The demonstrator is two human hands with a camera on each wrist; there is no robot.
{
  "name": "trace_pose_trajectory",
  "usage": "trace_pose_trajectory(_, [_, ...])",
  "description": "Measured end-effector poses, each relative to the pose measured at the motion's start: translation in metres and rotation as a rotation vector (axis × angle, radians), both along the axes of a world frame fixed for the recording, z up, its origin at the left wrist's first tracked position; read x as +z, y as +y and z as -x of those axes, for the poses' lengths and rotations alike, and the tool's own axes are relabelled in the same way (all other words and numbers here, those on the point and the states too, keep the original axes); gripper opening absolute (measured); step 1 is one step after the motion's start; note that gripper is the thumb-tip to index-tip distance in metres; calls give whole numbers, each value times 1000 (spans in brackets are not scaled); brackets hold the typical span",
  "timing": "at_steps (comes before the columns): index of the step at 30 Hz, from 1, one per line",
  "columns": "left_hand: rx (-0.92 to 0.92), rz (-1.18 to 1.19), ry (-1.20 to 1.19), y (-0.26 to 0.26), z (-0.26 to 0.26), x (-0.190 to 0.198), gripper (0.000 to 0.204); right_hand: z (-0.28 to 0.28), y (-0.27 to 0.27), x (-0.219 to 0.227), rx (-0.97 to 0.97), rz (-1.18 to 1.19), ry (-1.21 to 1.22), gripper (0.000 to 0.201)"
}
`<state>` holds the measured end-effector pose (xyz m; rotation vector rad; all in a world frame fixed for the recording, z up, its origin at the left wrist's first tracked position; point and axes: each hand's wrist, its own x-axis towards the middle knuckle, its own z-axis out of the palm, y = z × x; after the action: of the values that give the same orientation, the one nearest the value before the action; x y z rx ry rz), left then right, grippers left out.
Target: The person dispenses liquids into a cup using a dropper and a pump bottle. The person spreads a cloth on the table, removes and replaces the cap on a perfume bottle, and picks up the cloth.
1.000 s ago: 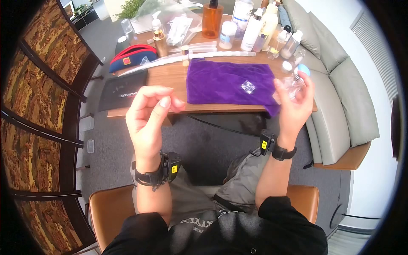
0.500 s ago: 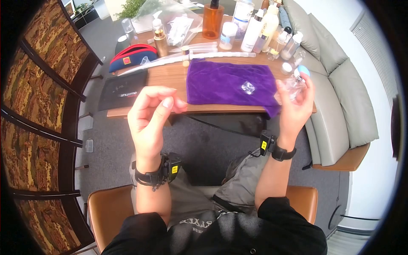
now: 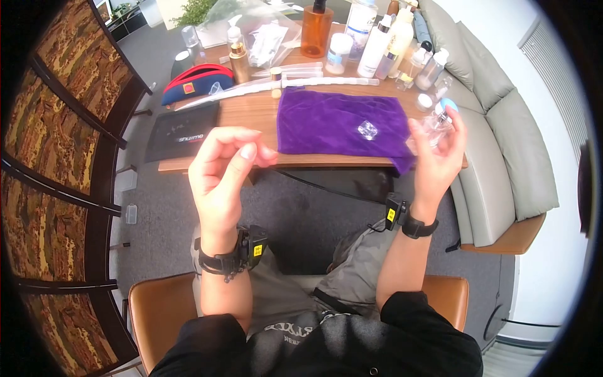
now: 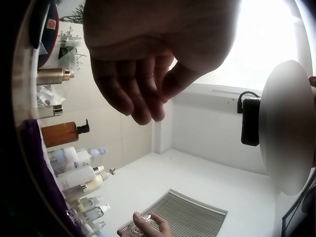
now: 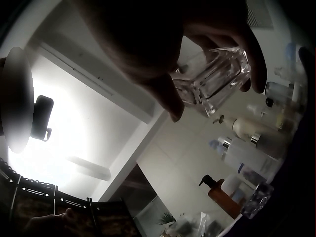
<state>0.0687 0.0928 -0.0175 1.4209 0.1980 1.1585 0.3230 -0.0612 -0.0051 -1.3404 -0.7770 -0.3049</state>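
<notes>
My right hand (image 3: pixel 438 157) holds a clear glass bottle (image 5: pixel 217 81) with thick, angular walls, pinched between thumb and fingers above the table's right front corner. A silver neck shows at the bottle's top in the head view. Raised in front of the table's left half, my left hand (image 3: pixel 217 176) has loosely bent fingers, with the thumb near the fingertips; nothing shows between them in the left wrist view. Between the hands lies a purple towel (image 3: pixel 333 119) on the table, and on its right part sits a clear faceted piece (image 3: pixel 367 130).
Several pump and lotion bottles stand along the back, among them an amber pump bottle (image 3: pixel 315 31). At the left are a navy pouch (image 3: pixel 198 85) with red trim, a gold-topped bottle (image 3: pixel 239 63) and a black flat case (image 3: pixel 182 135). A grey sofa (image 3: pixel 483 169) borders the right.
Hardly anything differs. My left hand has shifted very slightly, and the right hand keeps the glass bottle in the same place.
</notes>
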Motion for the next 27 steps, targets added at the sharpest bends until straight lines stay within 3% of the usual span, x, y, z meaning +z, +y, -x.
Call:
trace_pose_trajectory(5, [-27, 43, -58, 2, 2, -1, 15, 2, -2, 1, 32, 31, 27, 61])
trace_pose_trajectory(9, [80, -29, -34, 4, 7, 5, 18, 20, -1, 1, 96, 176, 5, 63])
trace_pose_trajectory(13, [55, -76, -197, 23, 15, -2, 23, 64, 10, -7, 379, 119, 61, 65])
trace_pose_trajectory(16, [33, -89, -252, 37, 27, -7, 26, 90, 14, -27, 488, 217, -28, 65])
trace_pose_trajectory(20, [34, -68, -280, 49, 45, -9, 28, 114, 15, -55, 531, 308, -352, 61])
trace_pose_trajectory(27, [118, -105, -304, 48, 59, -1, 26, 118, -3, -118, 623, 586, -200, 54])
